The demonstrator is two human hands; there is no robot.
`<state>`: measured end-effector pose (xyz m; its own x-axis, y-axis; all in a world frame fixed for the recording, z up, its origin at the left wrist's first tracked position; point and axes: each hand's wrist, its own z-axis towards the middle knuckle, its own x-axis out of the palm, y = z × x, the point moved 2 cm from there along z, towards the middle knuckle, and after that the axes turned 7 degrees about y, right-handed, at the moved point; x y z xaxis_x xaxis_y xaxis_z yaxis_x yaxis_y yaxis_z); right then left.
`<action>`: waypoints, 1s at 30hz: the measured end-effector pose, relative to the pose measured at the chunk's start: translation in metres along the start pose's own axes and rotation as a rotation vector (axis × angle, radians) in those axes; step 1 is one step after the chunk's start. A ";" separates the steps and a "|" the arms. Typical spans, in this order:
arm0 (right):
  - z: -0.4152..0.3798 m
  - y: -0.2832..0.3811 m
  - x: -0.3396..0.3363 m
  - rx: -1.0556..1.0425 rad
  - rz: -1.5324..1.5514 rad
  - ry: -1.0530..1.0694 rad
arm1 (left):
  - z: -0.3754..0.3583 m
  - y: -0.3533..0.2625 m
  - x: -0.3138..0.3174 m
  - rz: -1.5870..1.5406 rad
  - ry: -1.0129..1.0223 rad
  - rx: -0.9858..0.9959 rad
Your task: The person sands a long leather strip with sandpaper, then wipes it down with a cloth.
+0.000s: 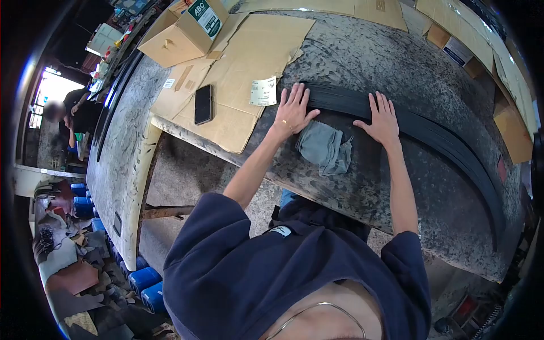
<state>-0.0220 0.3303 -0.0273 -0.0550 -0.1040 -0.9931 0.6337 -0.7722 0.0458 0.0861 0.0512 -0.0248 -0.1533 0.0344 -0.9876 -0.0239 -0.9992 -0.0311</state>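
Bundle of long, black, rubbery-looking strips [340,99]: left hand [293,111] at end, right hand [383,123] farther along, fingers outspread (nothing grasped); even pressure should keep strips aligned.

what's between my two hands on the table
In the head view, a crumpled grey cloth lies between the left hand and right hand, with black strips stretching across just beyond it.

Overexposed light enters through the opening [50,90] at far left. Illumination across the worktop [362,48] is moderate and diffuse; shadow darkens the floor [180,170] beneath. Wide-angle distortion curves straight edges; corners vignette to black.
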 end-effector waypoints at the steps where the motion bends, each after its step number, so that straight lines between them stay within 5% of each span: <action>1: 0.001 0.000 0.001 -0.004 0.008 -0.022 | -0.008 -0.012 -0.015 0.005 0.000 0.002; 3: 0.002 0.000 0.001 0.001 0.015 -0.031 | -0.034 -0.053 -0.047 -0.172 -0.074 0.068; 5: 0.002 -0.001 0.000 -0.005 0.013 -0.037 | -0.072 -0.093 -0.036 -0.312 0.138 0.289; 9: 0.004 0.000 -0.001 -0.001 0.031 -0.053 | -0.085 -0.105 0.001 -0.378 0.059 0.294; 11: -0.002 0.001 0.000 -0.008 0.032 -0.060 | -0.068 -0.099 0.011 -0.646 -0.002 0.240; 14: 0.001 0.001 -0.004 -0.005 0.038 -0.031 | -0.014 -0.095 -0.019 -0.578 -0.466 0.175; 17: -0.002 0.001 -0.003 -0.005 0.030 -0.036 | 0.026 -0.094 -0.025 -0.509 -0.565 0.087; 21: 0.001 -0.002 -0.002 -0.017 0.037 -0.058 | -0.010 -0.100 -0.038 -0.415 -0.136 0.497; 22: 0.001 -0.001 -0.001 -0.006 0.048 -0.058 | -0.026 -0.097 -0.038 -0.698 0.355 0.606; 23: 0.002 0.000 0.000 -0.008 0.055 -0.056 | -0.032 -0.083 -0.051 -0.696 0.360 0.601; 25: 0.003 0.000 -0.002 0.010 0.057 -0.042 | -0.041 -0.047 -0.074 -0.948 0.456 0.175; 27: 0.001 0.001 -0.004 0.011 0.049 -0.019 | -0.026 -0.002 -0.077 -0.899 0.037 -0.194; 29: 0.001 -0.001 0.000 -0.006 0.048 -0.042 | -0.015 0.040 -0.034 -0.121 -0.210 -0.291; 30: 0.003 -0.002 -0.003 -0.003 0.043 -0.052 | -0.015 0.053 -0.015 -0.121 -0.220 -0.285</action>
<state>-0.0252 0.3300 -0.0242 -0.0676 -0.1692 -0.9833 0.6389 -0.7643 0.0876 0.1014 -0.0025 -0.0140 -0.3758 0.1245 -0.9183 0.2166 -0.9517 -0.2177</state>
